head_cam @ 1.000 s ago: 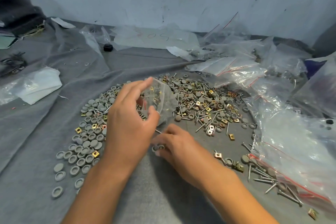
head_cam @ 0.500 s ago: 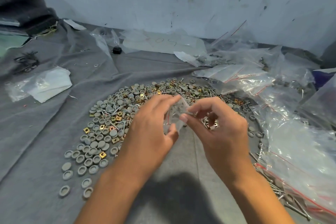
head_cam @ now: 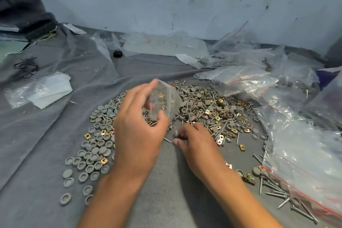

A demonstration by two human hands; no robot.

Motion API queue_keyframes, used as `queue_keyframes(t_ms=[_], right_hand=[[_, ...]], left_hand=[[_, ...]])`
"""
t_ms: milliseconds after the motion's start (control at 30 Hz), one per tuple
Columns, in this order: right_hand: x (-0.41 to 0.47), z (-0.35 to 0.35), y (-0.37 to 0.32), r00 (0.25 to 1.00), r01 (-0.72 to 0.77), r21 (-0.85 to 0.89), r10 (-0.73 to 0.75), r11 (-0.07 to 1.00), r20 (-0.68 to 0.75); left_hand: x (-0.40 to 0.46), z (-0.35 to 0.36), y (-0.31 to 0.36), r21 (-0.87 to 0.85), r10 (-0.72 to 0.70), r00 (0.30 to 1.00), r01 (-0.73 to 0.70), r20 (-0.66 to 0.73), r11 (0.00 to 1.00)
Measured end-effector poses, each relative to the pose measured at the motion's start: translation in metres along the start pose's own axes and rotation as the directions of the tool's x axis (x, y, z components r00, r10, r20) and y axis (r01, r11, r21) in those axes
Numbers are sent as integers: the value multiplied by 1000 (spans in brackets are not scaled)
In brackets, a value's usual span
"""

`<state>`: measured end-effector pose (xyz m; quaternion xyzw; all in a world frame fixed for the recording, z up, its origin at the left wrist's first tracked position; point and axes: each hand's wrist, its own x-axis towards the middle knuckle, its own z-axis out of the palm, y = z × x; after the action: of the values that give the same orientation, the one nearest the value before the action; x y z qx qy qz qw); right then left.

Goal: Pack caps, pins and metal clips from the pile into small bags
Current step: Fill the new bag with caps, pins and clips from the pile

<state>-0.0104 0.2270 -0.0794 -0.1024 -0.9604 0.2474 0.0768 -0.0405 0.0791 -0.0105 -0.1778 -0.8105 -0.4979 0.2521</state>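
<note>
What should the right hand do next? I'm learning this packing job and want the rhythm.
Probably pinch a thin metal pin from the grey cloth and lift it to the small clear plastic bag, which the left hand holds raised; the right hand is down at the pile's edge.

Two hands point(head_cam: 137, 135), one held bag point(head_cam: 164, 102), caps point(head_cam: 96, 153) beyond counting.

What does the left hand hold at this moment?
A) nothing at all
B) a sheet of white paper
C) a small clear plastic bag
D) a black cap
C: the left hand grips a small clear bag above the pile, its fingers and thumb curled around it, with a few gold clips showing inside.
</note>
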Motion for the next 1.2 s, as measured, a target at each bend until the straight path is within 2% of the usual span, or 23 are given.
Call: queue_keyframes(t_ms=[67, 133, 233, 367, 467, 533, 600, 733, 900, 967, 1067, 1133, 1200], right_hand=[[4, -3, 5, 1000, 22, -17, -23, 1000, -18], [9, -8, 14, 999, 28, 5, -28, 1000, -39], [12, -10, 12, 991, 132, 68, -132, 989, -17], [9, 7, -1, 959, 279, -1, -279, 960, 56], [16, 2, 4, 973, 227, 87, -223, 970, -63], [24, -8, 16, 976, 160, 78, -146, 984, -163], [26, -15, 25, 982, 122, 8, -119, 993, -148], [20, -13, 26, 976, 185, -72, -192, 980, -106], [21, -17, 26, 983, 161, 4, -159, 987, -94], [21, -29, 19, 951, 211, 154, -167, 965, -261], [15, -55, 1, 802, 452, 280, -248, 847, -543], [7, -63, -10, 730, 565, 228, -351, 793, -587], [1, -63, -16, 724, 594, 157, -440, 789, -532]], left_hand=[[2, -4, -2, -5, 24, 995, -24, -95, 1000], [2, -6, -4, 10, 38, 993, -37, -109, 999], [2, -5, -6, 58, 19, 1000, -19, -1, 998], [1, -3, -7, 115, -9, 992, -5, 123, 993], [1, -4, -7, 130, -5, 988, -15, 154, 991], [0, -5, -8, 140, 4, 981, -31, 194, 990], [-1, -5, -8, 140, 14, 972, -48, 234, 989], [-2, -5, -6, 126, 37, 952, -78, 303, 989], [-3, -3, -3, 124, 54, 937, -103, 346, 987], [-4, -2, -2, 125, 64, 930, -117, 363, 985], [-4, -1, -2, 135, 60, 925, -119, 375, 984], [-4, -1, -1, 135, 52, 927, -109, 372, 985], [-3, -1, 0, 126, 47, 928, -100, 369, 987]])
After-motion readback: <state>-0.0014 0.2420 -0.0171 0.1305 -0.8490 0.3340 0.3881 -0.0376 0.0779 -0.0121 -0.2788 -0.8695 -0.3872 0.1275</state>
